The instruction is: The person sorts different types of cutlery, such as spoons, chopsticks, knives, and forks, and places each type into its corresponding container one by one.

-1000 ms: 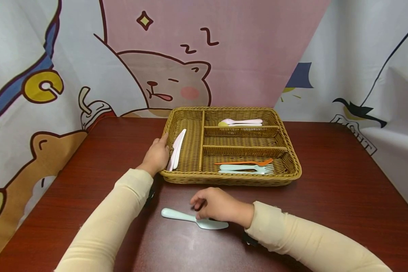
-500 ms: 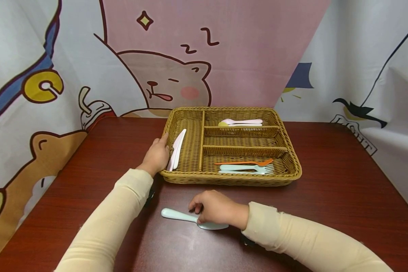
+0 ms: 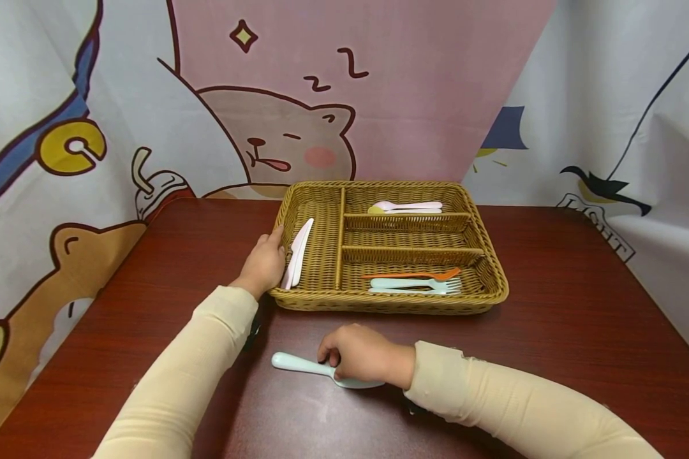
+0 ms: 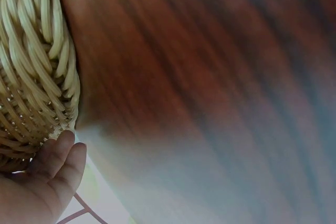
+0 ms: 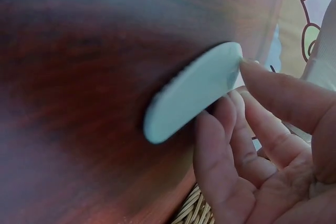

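Note:
A pale mint knife (image 3: pixel 298 364) lies on the table in front of the basket, its handle to the left. My right hand (image 3: pixel 364 354) is over its blade, hiding part of it. In the right wrist view, the thumb (image 5: pixel 262 77) and curled fingers pinch the blade (image 5: pixel 189 98) from opposite edges; the blade appears close to the table. My left hand (image 3: pixel 263 264) rests against the left side of the woven basket (image 3: pixel 390 303). Seen in the left wrist view, its fingers (image 4: pixel 68 166) are fairly straight and touch the wicker.
Two pale knives (image 3: pixel 298 255) lie in the basket's left compartment. An orange utensil (image 3: pixel 413 275) and mint forks (image 3: pixel 407 284) fill part of the front compartment. Pink and yellow utensils (image 3: pixel 407 206) lie in the back one. A printed curtain (image 3: pixel 413 95) hangs behind the table.
My right hand has moved slightly left and down over the blade, and its thumb and fingers have closed on the knife. The left hand, basket and knife have stayed in place.

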`<state>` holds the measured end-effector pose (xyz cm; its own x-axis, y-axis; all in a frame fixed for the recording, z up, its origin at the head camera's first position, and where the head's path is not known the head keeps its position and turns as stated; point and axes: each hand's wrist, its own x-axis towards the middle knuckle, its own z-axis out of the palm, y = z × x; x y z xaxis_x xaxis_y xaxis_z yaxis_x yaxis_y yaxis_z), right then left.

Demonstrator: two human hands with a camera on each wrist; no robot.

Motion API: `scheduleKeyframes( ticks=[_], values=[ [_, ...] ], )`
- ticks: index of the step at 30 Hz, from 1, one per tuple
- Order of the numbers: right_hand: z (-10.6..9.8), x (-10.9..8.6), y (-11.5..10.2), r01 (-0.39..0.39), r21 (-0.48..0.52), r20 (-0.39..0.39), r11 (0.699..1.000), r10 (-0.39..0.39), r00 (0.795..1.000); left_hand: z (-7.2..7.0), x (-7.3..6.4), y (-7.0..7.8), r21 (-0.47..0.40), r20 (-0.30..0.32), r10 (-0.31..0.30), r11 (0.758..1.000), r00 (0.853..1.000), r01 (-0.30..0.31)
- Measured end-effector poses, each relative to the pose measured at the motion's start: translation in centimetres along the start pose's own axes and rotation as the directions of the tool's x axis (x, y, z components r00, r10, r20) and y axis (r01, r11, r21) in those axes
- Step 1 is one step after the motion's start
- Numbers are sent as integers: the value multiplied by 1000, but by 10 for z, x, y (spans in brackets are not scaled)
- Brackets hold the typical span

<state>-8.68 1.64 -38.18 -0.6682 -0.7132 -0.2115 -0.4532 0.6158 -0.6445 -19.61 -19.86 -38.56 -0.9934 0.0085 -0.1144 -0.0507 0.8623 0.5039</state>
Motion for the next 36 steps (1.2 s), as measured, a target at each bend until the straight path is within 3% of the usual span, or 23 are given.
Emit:
scheduleKeyframes(
  ticks=[29,36],
  values=[
    [6,-1,-8,-7,-131,0,991,7,1000,1,0,1,1,-19,7,1000,1000,-7],
    [5,-1,-8,-7,-92,7,996,7,1000,2,0,0,6,-20,4,1000,1000,-4]
  ],
)
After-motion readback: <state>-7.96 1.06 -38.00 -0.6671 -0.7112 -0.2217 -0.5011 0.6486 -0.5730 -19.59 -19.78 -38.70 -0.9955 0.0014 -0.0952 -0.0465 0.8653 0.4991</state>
